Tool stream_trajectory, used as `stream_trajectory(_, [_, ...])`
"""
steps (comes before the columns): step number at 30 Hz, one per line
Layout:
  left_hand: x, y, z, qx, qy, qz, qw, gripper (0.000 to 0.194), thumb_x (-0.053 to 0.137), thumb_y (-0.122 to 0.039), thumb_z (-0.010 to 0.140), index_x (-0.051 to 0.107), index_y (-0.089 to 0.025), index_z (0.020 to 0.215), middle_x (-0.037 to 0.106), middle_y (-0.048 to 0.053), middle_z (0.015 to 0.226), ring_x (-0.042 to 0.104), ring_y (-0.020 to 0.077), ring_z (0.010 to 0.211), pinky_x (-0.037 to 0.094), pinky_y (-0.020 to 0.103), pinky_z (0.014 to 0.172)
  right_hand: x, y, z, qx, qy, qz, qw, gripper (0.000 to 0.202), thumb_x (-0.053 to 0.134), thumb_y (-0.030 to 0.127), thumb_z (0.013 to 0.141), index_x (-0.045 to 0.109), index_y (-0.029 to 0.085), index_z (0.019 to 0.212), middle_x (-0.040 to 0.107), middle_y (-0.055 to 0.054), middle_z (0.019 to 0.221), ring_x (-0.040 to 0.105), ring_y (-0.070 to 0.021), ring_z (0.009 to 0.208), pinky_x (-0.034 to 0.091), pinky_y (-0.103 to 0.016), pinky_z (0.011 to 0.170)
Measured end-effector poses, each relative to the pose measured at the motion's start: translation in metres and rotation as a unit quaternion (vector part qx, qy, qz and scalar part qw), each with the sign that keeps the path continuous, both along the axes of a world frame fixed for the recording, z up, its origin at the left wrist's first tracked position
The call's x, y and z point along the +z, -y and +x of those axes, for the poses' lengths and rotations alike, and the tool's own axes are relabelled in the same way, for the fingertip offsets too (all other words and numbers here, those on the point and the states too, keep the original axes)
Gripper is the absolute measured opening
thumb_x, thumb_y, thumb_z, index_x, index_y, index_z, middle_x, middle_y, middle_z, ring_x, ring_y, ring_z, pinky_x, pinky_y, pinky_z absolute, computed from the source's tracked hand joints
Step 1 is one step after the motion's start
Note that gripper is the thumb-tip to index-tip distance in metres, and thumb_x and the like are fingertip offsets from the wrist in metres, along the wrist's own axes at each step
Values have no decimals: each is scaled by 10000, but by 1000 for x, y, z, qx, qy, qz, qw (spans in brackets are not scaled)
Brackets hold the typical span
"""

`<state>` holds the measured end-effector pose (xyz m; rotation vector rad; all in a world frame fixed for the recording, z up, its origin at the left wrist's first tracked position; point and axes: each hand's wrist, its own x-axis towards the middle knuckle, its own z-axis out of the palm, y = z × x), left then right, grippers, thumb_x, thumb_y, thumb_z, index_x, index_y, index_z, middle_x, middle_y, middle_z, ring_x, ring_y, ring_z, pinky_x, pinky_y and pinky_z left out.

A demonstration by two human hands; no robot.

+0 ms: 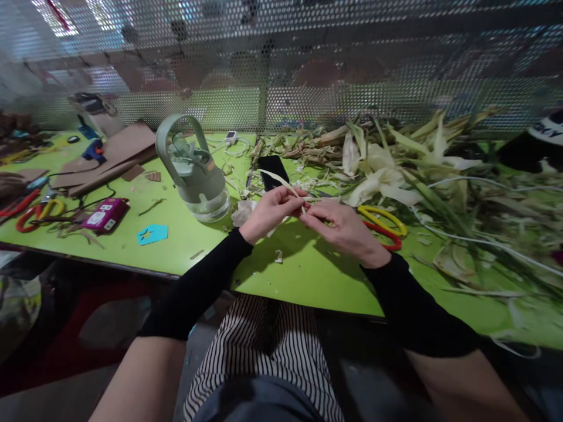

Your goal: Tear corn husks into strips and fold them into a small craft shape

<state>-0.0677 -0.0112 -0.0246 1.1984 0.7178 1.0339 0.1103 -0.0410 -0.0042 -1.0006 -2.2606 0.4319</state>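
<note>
My left hand (273, 210) pinches a pale strip of corn husk (280, 179), whose free end sticks up to the left over a black phone (271, 166). Meeting it at the fingertips, my right hand (336, 227) is closed on the lower part of the same strip. Fingers hide the spot where the strip passes between the hands. Beyond my right wrist lie scissors (401, 230) with yellow and red handles, partly covered by that hand. A crumpled whitish scrap (243, 212) rests beside my left wrist.
A green-lidded water bottle (206, 192) stands left of my hands. Corn husks (387, 170) heap up at the right, with a white cable across them. Further left are a purple power adapter (105, 214), a blue paper piece (152, 234), more scissors (39, 215) and cardboard (118, 153). A perforated screen (220, 76) borders the back.
</note>
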Motion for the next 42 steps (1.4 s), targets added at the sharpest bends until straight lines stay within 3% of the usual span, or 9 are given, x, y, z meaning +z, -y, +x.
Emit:
stream_trajectory(3, [-1, -3, -2, -4, -11, 5, 1000, 125, 644, -203, 931, 617, -116, 1017, 724, 23, 836, 657, 74, 709, 527, 257, 790, 2, 2, 0, 1, -14, -19, 1000, 343, 555, 332, 972, 517, 219, 650, 551, -2, 653, 499, -169, 665, 367, -320, 644])
stream_trajectory(9, [-1, 0, -3, -91, -46, 22, 995, 119, 571, -96, 933, 638, -96, 1031, 720, 54, 865, 664, 88, 763, 532, 297, 845, 0, -1, 4, -173, -132, 38, 975, 297, 564, 470, 980, 691, 220, 881, 675, -58, 895, 571, -189, 775, 434, -334, 688])
stream_trajectory(14, [-1, 6, 0, -171, -70, 49, 981, 74, 582, -117, 928, 654, -102, 937, 698, 49, 831, 658, 99, 762, 537, 311, 846, -6, -7, 3, -124, -135, -34, 982, 249, 677, 461, 897, 731, 223, 849, 689, -53, 889, 611, -210, 828, 474, -365, 751])
stream_trajectory(19, [-1, 8, 0, -173, -57, 25, 983, 176, 709, -267, 895, 678, -119, 985, 738, 86, 963, 696, 131, 888, 553, 325, 888, -4, -4, 0, -140, -230, -104, 957, 257, 688, 447, 887, 652, 218, 776, 635, -6, 722, 559, -165, 674, 463, -327, 650])
stream_trajectory(28, [-3, 15, 3, -176, -51, 15, 983, 311, 771, -397, 844, 687, -110, 930, 715, 53, 917, 676, 118, 849, 562, 343, 916, -5, -1, -1, -169, -231, -62, 956, 286, 674, 466, 895, 570, 236, 762, 553, 7, 696, 479, -153, 626, 410, -317, 595])
stream_trajectory(32, [-5, 17, 4, -192, -53, 29, 980, 280, 758, -361, 860, 665, -108, 932, 712, 55, 890, 689, 118, 827, 568, 334, 888, -7, -2, 0, -170, -230, -55, 957, 310, 667, 492, 903, 560, 234, 769, 540, 14, 699, 480, -151, 638, 422, -320, 622])
stream_trajectory(35, [-5, 16, 5, -169, -54, 41, 983, 220, 725, -318, 891, 668, -113, 946, 717, 56, 902, 691, 112, 826, 568, 313, 879, -8, -6, 3, -171, -239, -62, 954, 357, 673, 561, 890, 567, 235, 789, 571, 5, 721, 520, -161, 664, 443, -322, 633])
stream_trajectory(39, [-3, 13, 8, -59, -44, 34, 997, 118, 631, -224, 952, 657, -131, 1021, 718, 38, 907, 670, 82, 791, 563, 270, 852, -9, -10, 6, -165, -255, -106, 947, 401, 621, 641, 905, 572, 243, 928, 652, -26, 838, 608, -185, 755, 497, -334, 683])
stream_trajectory(42, [0, 10, 10, 23, -32, 10, 999, 84, 560, -154, 978, 600, -147, 1053, 683, -5, 816, 658, 65, 721, 558, 243, 802, -9, -9, 6, -184, -196, -50, 962, 444, 657, 657, 870, 569, 236, 979, 670, -61, 958, 619, -208, 845, 506, -367, 757])
